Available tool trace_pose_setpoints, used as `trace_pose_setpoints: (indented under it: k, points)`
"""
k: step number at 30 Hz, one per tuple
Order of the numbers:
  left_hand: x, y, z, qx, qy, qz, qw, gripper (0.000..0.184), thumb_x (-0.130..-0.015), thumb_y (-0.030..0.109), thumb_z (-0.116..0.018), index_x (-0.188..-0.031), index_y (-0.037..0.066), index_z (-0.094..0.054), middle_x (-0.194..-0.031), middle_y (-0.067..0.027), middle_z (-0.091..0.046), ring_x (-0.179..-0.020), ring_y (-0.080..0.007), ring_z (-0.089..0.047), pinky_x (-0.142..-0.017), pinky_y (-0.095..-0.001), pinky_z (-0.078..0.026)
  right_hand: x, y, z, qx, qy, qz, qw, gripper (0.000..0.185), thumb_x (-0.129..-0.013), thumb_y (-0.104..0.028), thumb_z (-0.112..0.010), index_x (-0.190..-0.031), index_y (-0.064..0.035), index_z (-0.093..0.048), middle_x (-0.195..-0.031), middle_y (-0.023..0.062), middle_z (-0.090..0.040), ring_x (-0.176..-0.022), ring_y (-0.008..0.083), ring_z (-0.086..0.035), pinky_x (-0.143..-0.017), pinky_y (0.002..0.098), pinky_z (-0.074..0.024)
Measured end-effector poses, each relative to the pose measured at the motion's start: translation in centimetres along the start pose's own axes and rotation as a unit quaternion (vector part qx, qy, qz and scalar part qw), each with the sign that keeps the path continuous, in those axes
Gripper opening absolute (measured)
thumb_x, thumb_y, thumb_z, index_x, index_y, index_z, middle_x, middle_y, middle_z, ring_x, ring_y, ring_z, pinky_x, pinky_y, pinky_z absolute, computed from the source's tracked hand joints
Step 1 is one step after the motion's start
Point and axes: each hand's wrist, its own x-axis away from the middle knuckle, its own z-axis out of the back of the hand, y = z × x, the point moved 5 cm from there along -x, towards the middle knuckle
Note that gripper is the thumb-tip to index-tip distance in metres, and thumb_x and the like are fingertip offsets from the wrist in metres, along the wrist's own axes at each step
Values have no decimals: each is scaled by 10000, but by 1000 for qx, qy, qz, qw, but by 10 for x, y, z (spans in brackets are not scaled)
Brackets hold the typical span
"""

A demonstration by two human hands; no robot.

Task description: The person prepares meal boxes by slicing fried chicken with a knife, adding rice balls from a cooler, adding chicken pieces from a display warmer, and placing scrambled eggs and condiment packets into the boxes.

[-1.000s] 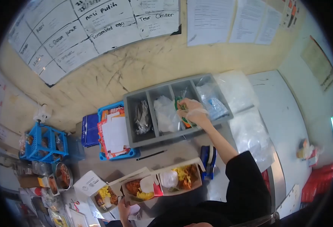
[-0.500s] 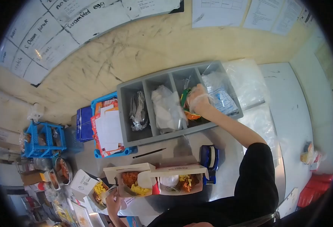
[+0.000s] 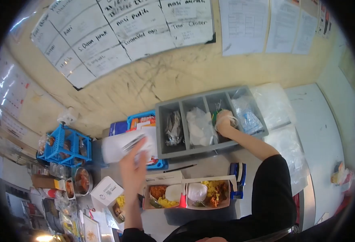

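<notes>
My left hand [image 3: 133,167] is raised at the left, smeared by motion, with its fingers around a white paper [image 3: 115,148] that has dark stripes. My right hand [image 3: 226,121], in a clear plastic glove, reaches into the third compartment of a grey divided bin [image 3: 185,153]. Its fingers are hidden there beside a green packet [image 3: 214,117]. Below stand two open meal boxes: the left box [image 3: 177,205] holds fried chicken and yellow food, the right box [image 3: 214,205] a white lidded cup and similar food. A third open box [image 3: 108,190] sits partly behind my left forearm.
A blue tray [image 3: 161,164] holds papers beside the bin. A dark pen [image 3: 180,168] and a blue tape dispenser [image 3: 238,181] lie near the boxes. Clear plastic bags [image 3: 276,105] are stacked at the right. A blue basket [image 3: 68,147] stands at the left.
My left hand has risen from the left meal boxes towards the blue tray, with white paper at its fingers. My right hand stays in the bin's third compartment. The whole view has shifted.
</notes>
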Motion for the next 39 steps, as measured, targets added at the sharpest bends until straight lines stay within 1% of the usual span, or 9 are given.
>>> trace_pose_setpoints:
  k: [5,13,18,23,26,30,32,35,39]
  points:
    - [-36,-3,-123,-41,-145,-107,983,462,-783,246,-617,-1197,66,-520,-959,-230,-611,-864,-338,-611,-722,-371,-497,64,29,68,126,163,59,977,183,-705,-238,-622,-853,-147,-681,-929,6,-579,-921,170,-515,-734,341,-375]
    - [-87,-8,-298,-81,-299,-150,939,1077,-506,566,-747,-1320,3,-322,-1108,-249,-543,-1107,-349,-485,-1016,-518,-239,96,95,102,-226,322,90,915,119,-600,-167,-622,-684,-97,-668,-784,31,-589,-792,217,-545,-665,352,-413]
    - [-102,14,-259,160,-270,-80,946,886,-613,450,-761,-1285,5,-394,-1193,-208,-525,-1120,-302,-502,-950,-342,-373,102,154,88,-490,266,89,825,124,-612,-132,-674,-700,-47,-654,-722,51,-630,-687,196,-582,-600,327,-462]
    - [-78,60,-231,287,-287,-14,914,557,-701,370,-726,-1065,-27,-587,-996,-148,-634,-941,-201,-597,-817,-302,-450,133,131,91,-793,127,84,590,140,-725,-105,-709,-792,-3,-642,-735,30,-621,-658,69,-533,-597,222,-450]
    - [-56,69,-203,371,-251,37,894,294,-768,248,-673,-883,-21,-643,-755,-87,-645,-686,-108,-577,-632,-273,-459,167,108,120,-795,103,8,598,121,-754,-85,-678,-803,13,-626,-740,32,-609,-638,78,-540,-565,229,-461]
    - [4,70,-128,334,-314,47,888,293,-785,205,-671,-971,-16,-622,-821,-41,-642,-766,-47,-543,-687,-225,-447,249,76,135,-801,61,17,595,117,-748,-86,-680,-829,-18,-631,-771,55,-627,-651,102,-582,-553,252,-496]
    - [45,70,-75,245,-222,-31,943,254,-785,161,-652,-968,-12,-620,-842,-45,-642,-773,-76,-573,-717,-236,-450,288,52,135,-746,121,59,652,121,-739,-77,-681,-840,-30,-635,-780,61,-636,-665,109,-595,-572,253,-501]
    - [118,19,-20,215,-190,194,938,239,-765,96,-639,-985,1,-623,-872,-63,-640,-829,-130,-589,-778,-259,-439,327,16,112,-643,199,63,737,154,-713,-47,-676,-864,-63,-649,-796,68,-656,-695,129,-621,-625,260,-511]
    - [198,-27,56,166,39,245,955,210,-780,26,-602,-983,-28,-620,-875,-67,-633,-812,-87,-552,-742,-219,-436,328,-47,7,-659,41,60,749,138,-739,-77,-615,-865,-36,-657,-800,131,-640,-692,262,-621,-625,329,-481]
